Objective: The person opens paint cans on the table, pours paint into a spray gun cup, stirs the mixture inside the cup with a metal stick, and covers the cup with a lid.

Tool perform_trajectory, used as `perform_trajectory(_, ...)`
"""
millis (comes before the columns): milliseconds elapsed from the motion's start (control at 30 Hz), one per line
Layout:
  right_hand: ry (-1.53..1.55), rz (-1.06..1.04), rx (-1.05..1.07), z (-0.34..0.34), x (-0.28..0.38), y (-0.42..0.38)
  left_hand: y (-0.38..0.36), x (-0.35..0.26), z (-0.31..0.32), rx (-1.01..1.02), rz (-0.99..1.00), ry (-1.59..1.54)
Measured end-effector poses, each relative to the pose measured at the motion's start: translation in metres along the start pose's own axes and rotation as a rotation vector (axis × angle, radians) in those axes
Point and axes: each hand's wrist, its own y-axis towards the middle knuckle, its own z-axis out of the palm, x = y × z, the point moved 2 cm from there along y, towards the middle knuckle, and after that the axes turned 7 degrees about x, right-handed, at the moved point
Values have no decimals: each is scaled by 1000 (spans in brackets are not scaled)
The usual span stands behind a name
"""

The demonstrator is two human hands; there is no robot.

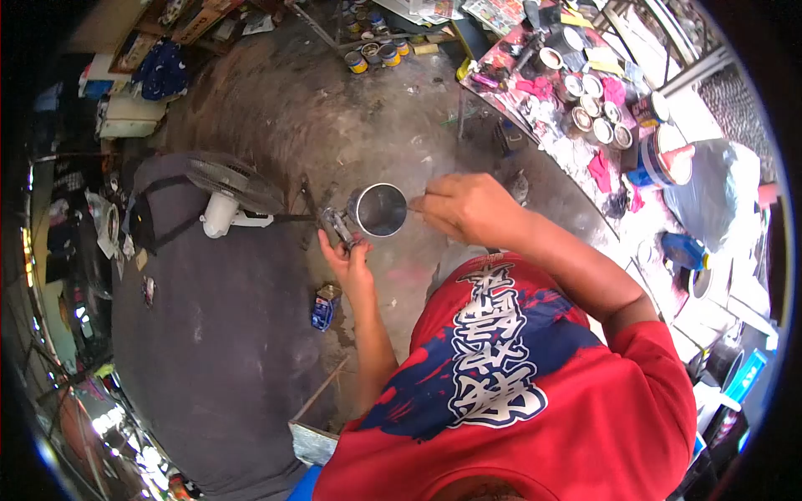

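My left hand (352, 260) is closed around the metal body of a spray gun (336, 227). A round metal cup (382, 210) sits on the gun with its mouth facing up, and its inside looks grey and shiny. To the right of the cup, my right hand (472, 204) is closed in a pinch. Its fingertips are close to the cup's rim, around something thin that I cannot make out. Both hands are in front of my red shirt, above the concrete floor.
A white fan (221, 213) stands left, by a dark-covered surface (217, 334). Below my left hand is a blue can (324, 307). At right, a paint-stained table (535, 125) carries several open cans (601, 129) and pink rags. More paint tins (389, 55) stand at the back.
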Motion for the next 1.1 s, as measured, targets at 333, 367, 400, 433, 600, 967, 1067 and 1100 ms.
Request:
perform_trajectory(333, 142, 84, -80, 13, 12, -12, -1, -8, 2, 11, 19, 40)
perform_trajectory(367, 148, 68, -81, 10, 14, -13, -1, -8, 2, 11, 19, 41)
perform_trajectory(400, 114, 62, -53, 8, 11, -13, -1, -9, 2, 10, 20, 40)
perform_trajectory(433, 80, 55, -25, 6, 6, -12, -2, -9, 3, 9, 21, 39)
perform_trajectory(600, -22, 95, -43, -6, -3, 0, -2, -6, 5, 26, 39, 40)
perform_trajectory(967, 28, 69, 22, -2, 3, -8, -6, -13, 8, 33, 27, 93)
perform_trajectory(1067, -53, 78, -45, -15, -1, 6, -6, -6, 6, 24, 50, 87)
perform_trajectory(1100, -53, 85, -50, -15, 0, 7, -7, -6, 6, 21, 43, 88)
